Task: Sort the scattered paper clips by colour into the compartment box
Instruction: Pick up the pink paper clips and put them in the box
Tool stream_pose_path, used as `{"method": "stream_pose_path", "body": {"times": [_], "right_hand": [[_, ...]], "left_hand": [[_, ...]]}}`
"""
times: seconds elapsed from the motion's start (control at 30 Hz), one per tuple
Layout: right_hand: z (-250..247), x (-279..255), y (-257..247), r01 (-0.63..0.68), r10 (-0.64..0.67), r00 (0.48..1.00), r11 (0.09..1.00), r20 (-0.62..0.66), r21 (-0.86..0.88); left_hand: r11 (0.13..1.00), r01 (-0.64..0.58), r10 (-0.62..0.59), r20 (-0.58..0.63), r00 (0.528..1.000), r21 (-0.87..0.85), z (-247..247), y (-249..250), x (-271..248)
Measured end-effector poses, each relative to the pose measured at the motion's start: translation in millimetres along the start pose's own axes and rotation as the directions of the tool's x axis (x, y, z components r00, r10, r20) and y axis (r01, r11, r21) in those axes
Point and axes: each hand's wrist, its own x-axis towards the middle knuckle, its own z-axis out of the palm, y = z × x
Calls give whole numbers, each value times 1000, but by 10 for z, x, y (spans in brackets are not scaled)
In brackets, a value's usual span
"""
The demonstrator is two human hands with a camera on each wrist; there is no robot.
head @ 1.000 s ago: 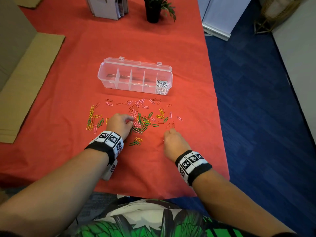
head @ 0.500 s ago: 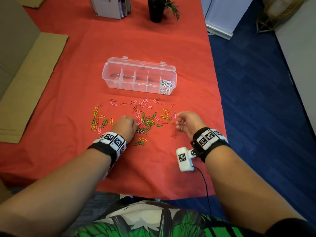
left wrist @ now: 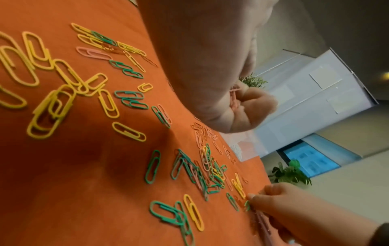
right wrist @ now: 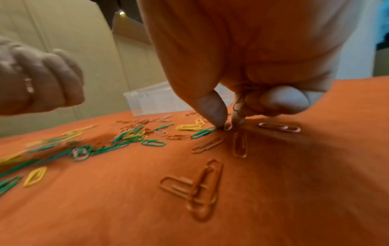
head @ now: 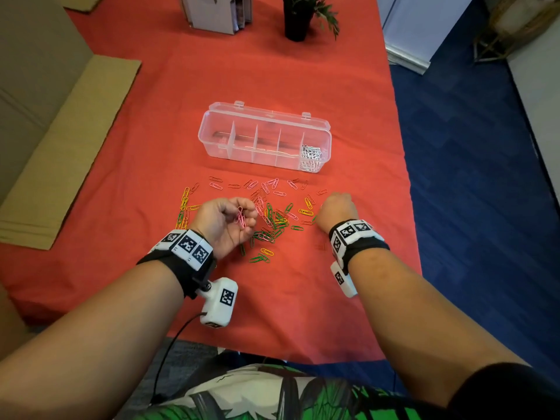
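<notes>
Pink, green, yellow and orange paper clips [head: 274,218] lie scattered on the red cloth in front of a clear compartment box [head: 264,137]. Its rightmost compartment holds white clips [head: 310,156]; the others look bare. My left hand [head: 225,222] is turned palm up above the pile's left side and holds a small bunch of pink clips [head: 241,217] in curled fingers. My right hand [head: 336,207] is at the pile's right edge, knuckles up. In the right wrist view its thumb and forefinger [right wrist: 228,125] pinch a pink clip on the cloth, with more clips tucked in its curled fingers.
A potted plant [head: 298,16] and a stand of booklets [head: 218,13] sit at the table's far end. Folded cardboard [head: 60,153] lies along the left edge. The table's right edge [head: 403,165] drops to blue floor. Bare cloth lies between the clips and the near edge.
My left hand has lifted off the cloth and turned palm up with pink clips in it. My right hand has moved forward from the near side to the pile's right edge and come down on a clip.
</notes>
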Motion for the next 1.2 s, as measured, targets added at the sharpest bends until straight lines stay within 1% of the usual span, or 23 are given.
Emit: {"method": "stream_pose_path", "body": {"times": [0.07,0.13,0.17,0.23,0.27,0.33,0.4,0.43,0.5,0.67,0.7,0.73,0.77,0.83,0.87,0.9,0.93,0.97,1.03,1.07,1.1,1.13,1.2], "right_hand": [[23,-3,-24,-10,10,1000,1000,13,-3],[2,7,-19,-14,11,999,998,48,54],[-17,13,-8,-7,-1,997,994,75,113],[-54,6,23,-29,-11,994,936,111,352],[-71,-17,44,-79,11,992,831,125,550],[-81,-59,86,-192,58,981,472,187,861],[-82,-104,153,-223,61,975,186,215,957],[-99,-131,184,-225,56,974,100,221,969],[-110,-156,270,-232,53,971,-4,232,973],[-79,-139,462,-279,110,950,-120,292,953],[-75,-129,481,-296,128,942,-109,309,949],[-68,-108,502,-299,161,940,-37,301,953],[-47,-70,533,-289,199,944,122,262,950],[1,-16,579,-227,221,969,604,113,764],[10,-28,572,-198,209,976,772,52,604],[25,-43,555,-170,192,981,849,7,500],[60,-53,549,-143,171,985,899,-33,414],[103,-59,529,-117,146,988,930,-57,348],[149,-58,447,-77,96,993,970,-73,231],[160,-61,406,-47,59,996,985,-66,167],[157,-73,369,-36,46,997,989,-68,145],[140,-78,350,-36,45,997,989,-60,140],[98,-92,319,-62,75,996,977,-58,204]], "left_hand": [[993,-3,15,-98,995,115,10,-16,81],[936,-20,101,-214,971,352,30,-33,171],[854,-29,183,-248,951,519,24,-41,218],[555,-39,360,-197,912,831,2,-46,284],[391,-48,405,-125,906,919,-2,-46,304],[130,-42,424,-17,905,991,5,-54,324],[-37,-43,441,54,896,998,8,-71,361],[-90,-46,445,82,892,995,6,-76,380],[-150,-42,454,106,885,988,22,-87,400],[-200,-38,461,129,878,979,43,-109,397],[-200,-44,457,133,880,979,34,-123,401],[-194,-45,453,130,882,980,24,-134,403],[-183,-42,455,122,882,982,12,-146,405],[-146,-41,463,105,880,988,-6,-157,396],[-110,-44,460,90,883,993,-18,-154,399],[-57,-40,449,62,891,998,-21,-147,399],[45,-27,424,5,906,999,-12,-132,394],[227,-20,374,-68,925,974,-4,-114,378],[690,-13,207,-180,962,723,50,-74,304],[843,5,111,-184,977,538,62,-60,271],[928,17,37,-139,990,372,75,-39,221],[966,25,-5,-78,997,256,82,-13,169],[993,23,-23,-1,1000,116,63,37,106]]}}
